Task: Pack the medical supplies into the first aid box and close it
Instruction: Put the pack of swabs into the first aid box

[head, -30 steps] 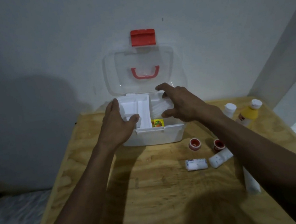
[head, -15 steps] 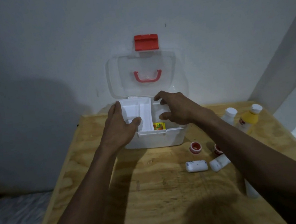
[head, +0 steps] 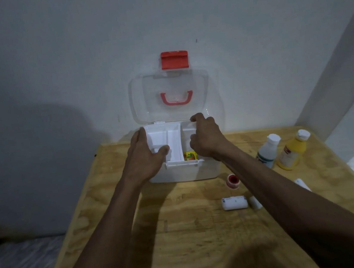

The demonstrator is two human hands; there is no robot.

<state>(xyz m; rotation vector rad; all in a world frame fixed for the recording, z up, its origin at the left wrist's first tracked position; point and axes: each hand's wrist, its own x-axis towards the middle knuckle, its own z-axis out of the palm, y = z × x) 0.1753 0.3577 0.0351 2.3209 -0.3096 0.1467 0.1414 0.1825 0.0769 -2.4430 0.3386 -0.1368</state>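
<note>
The white first aid box [head: 186, 174] stands at the far edge of the wooden table, its clear lid [head: 170, 96] with red handle and red latch raised against the wall. A white divided tray [head: 168, 140] sits in the top of the box. My left hand [head: 145, 156] grips the tray's left end, thumb inside a compartment. My right hand [head: 206, 139] holds the tray's right end. A small yellow-and-orange packet [head: 190, 155] shows inside the box beside the tray.
To the right of the box are a white bottle [head: 267, 151], a yellow bottle [head: 292, 152], a red-cored tape roll [head: 233, 181], a white bandage roll [head: 234, 202] and other white rolls partly behind my right forearm. A bed lies left of the table [head: 184, 234].
Both hands have stayed on the tray, and my right hand's fingers have curled more tightly over its right end. The view has tilted so the box appears lower.
</note>
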